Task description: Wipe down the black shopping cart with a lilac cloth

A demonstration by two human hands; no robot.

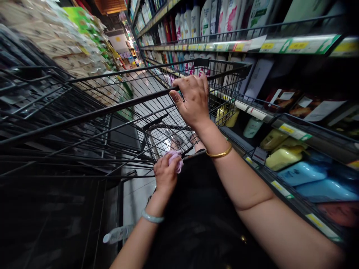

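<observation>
Right hand (195,99) curls over the near bar of a black wire shopping cart (123,104), thumb and fingers wrapped round it. Left hand (166,173), lower and nearer the body, is closed on a crumpled lilac cloth (175,163) (bunched, part hidden by the fingers). Cart stands in an aisle, directly ahead of the person; bottle-lined shelves (295,133) run along the right.

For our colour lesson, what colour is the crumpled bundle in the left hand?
The crumpled bundle is pale lilac, best seen in the head view.
</observation>
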